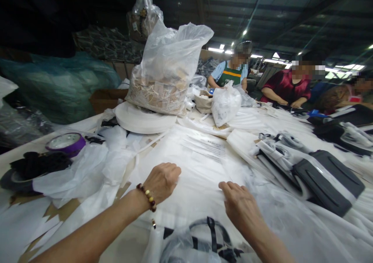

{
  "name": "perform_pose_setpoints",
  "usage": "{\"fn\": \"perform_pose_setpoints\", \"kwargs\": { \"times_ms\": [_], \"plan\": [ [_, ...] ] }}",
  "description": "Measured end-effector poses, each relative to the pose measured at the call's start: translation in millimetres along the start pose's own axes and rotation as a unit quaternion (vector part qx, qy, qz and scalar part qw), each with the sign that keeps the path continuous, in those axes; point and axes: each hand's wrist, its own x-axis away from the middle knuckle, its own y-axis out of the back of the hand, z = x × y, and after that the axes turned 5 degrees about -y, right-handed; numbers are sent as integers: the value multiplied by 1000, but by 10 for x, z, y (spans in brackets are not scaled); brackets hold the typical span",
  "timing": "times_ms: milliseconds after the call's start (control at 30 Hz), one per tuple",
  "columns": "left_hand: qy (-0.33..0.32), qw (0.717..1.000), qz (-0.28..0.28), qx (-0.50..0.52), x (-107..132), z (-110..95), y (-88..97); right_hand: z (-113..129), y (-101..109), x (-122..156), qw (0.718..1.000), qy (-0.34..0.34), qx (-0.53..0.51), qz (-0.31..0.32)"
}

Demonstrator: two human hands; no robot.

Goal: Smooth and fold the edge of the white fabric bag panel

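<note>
In the head view, the left hand [163, 180] was curled and the right hand [240, 200] loosely bent; whether either pinched the printed plastic sheet [201, 148] could not be told. The sheet lay between and beyond them. 1 dark-handled, plastic-wrapped bag [182, 249] lay on their near side.

On table [32, 147]: tape roll [71, 148] left of left hand [164, 181]; sack [166, 76] beyond left hand, atop flat roll [142, 121]; case [326, 181] right of right hand [240, 200]; handbag [186, 247] nearer than hands.
</note>
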Motion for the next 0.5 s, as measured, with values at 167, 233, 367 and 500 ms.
{"fn": "perform_pose_setpoints", "kwargs": {
  "times_ms": [167, 233, 367, 500],
  "plan": [
    [121, 991, -54, -2, 180, 509, 1, -481, -183, 264, 997, -63, 9, -33],
    [183, 980, -76, 22, 240, 657, 9, -535, -238, 357, 995, -89, -26, -46],
    [277, 945, -98, 140, 320, 686, 62, -485, -252, 424, 934, -217, -262, -108],
    [329, 873, -127, 337, 373, 516, 93, -453, -182, 421, 666, -372, -636, -122]
  ]
}}
